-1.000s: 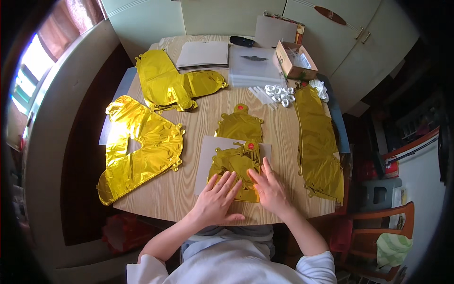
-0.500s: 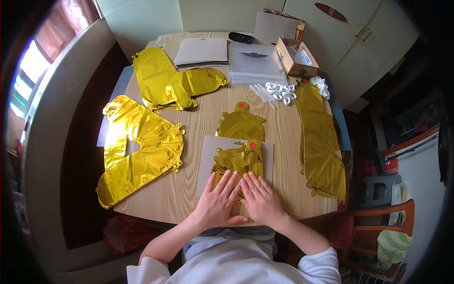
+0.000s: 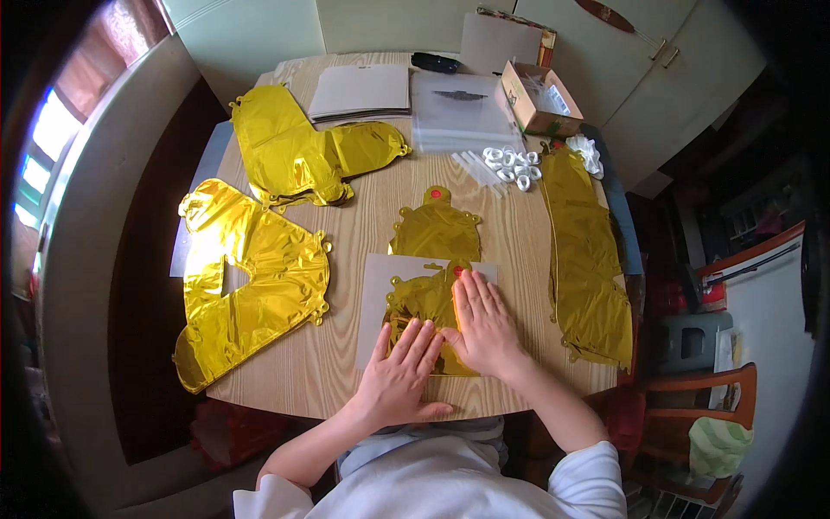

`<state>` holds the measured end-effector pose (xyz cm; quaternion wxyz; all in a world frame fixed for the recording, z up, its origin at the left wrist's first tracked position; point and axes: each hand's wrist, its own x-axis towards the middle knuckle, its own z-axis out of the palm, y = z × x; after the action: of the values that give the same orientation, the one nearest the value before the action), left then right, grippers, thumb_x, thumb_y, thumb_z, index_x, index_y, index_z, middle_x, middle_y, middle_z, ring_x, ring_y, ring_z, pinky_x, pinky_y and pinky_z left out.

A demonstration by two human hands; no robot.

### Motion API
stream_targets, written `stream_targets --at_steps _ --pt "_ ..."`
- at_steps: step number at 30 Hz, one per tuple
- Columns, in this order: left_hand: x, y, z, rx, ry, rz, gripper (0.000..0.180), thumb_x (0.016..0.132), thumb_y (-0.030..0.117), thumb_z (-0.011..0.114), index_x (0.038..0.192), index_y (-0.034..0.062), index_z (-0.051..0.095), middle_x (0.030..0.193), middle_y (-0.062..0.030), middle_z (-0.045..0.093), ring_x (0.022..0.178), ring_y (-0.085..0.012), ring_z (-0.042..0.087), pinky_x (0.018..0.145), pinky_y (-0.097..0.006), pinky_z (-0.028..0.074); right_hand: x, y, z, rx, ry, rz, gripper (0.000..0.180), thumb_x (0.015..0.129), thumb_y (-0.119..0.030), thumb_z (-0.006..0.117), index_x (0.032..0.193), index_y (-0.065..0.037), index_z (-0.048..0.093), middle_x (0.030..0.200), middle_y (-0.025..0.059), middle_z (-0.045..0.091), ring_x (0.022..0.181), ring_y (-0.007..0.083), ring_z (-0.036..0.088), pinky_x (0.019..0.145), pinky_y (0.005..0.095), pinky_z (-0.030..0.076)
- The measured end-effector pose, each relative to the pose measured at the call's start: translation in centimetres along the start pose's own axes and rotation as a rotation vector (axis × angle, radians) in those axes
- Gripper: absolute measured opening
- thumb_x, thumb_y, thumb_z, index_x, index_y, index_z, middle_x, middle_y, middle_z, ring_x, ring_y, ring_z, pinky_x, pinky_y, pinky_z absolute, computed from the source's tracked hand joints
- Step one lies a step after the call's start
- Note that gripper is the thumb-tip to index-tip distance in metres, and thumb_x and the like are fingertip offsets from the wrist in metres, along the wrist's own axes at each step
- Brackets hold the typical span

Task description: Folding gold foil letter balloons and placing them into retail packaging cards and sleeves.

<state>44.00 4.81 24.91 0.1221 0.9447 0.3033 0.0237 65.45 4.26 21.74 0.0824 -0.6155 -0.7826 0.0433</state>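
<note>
The small gold foil balloon (image 3: 421, 304) lies flat on a white sheet (image 3: 373, 294) at the lower centre of the frame, its long axis pointing up. Both hands press it, fingers straight and together: right hand (image 3: 484, 324) higher, left hand (image 3: 399, 370) lower left.

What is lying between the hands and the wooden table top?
In the head view, both the left hand and the right hand press flat on a folded gold foil balloon, which lies on a white sheet on the table.
</note>
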Motion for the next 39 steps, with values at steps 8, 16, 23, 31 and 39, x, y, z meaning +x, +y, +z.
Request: stream_targets --at_steps 8,16,23,31,39 --pt "0.0 0.0 0.1 0.009 -0.002 0.002 0.105 0.078 0.08 0.046 0.147 0.001 0.036 0.153 -0.0184 0.033 0.145 -0.0323 0.025 0.116 -0.058 0.013 2.9 2.6 1.1 -0.05 0.032 0.1 0.072 0.099 -0.045 0.04 0.151 0.003 0.023 0.16 0.0176 0.019 0.149 0.0282 0.015 0.121 0.0483 0.004" --pt "-0.4 0.1 0.3 0.046 0.017 0.0 0.106 0.079 0.082 0.042 0.147 0.0017 0.036 0.153 -0.0188 0.033 0.145 -0.0361 0.024 0.116 -0.057 0.013 5.9 5.7 0.3 0.188 0.39 0.143 0.049 0.096 -0.025 0.054 0.136 0.002 0.042 0.143 0.0171 0.04 0.133 0.0332 0.037 0.113 0.0477 0.025" --pt "-0.3 0.2 0.1 0.069 0.011 0.007 0.106 0.079 0.082 0.041 0.148 0.0015 0.035 0.153 -0.0193 0.033 0.145 -0.037 0.024 0.116 -0.057 0.014 4.5 5.2 -0.3 1.057 0.168 0.398 0.048 0.086 -0.011 0.071 0.125 -0.002 0.044 0.111 0.0117 0.051 0.09 0.0176 0.059 0.079 0.0312 0.053" --pt "-0.5 0.2 0.2 0.08 0.026 0.011 0.106 0.08 0.083 0.038 0.147 0.0014 0.036 0.154 -0.0194 0.032 0.145 -0.0369 0.024 0.116 -0.057 0.013 5.1 4.5 -1.5 1.22 -0.085 0.415 0.057 0.082 0.002 0.071 0.129 -0.005 0.039 0.105 0.0093 0.057 0.091 0.0134 0.059 0.082 0.0283 0.051" --pt "-0.5 0.2 0.2 0.071 0.028 0.012 0.104 0.081 0.081 0.039 0.148 0.0025 0.034 0.154 -0.0191 0.032 0.146 -0.0362 0.023 0.117 -0.057 0.012 5.6 5.2 -1.0 1.436 -0.179 0.463 0.043 0.084 0.009 0.066 0.119 -0.004 0.046 0.099 0.0087 0.066 0.093 0.0138 0.063 0.083 0.0283 0.052"
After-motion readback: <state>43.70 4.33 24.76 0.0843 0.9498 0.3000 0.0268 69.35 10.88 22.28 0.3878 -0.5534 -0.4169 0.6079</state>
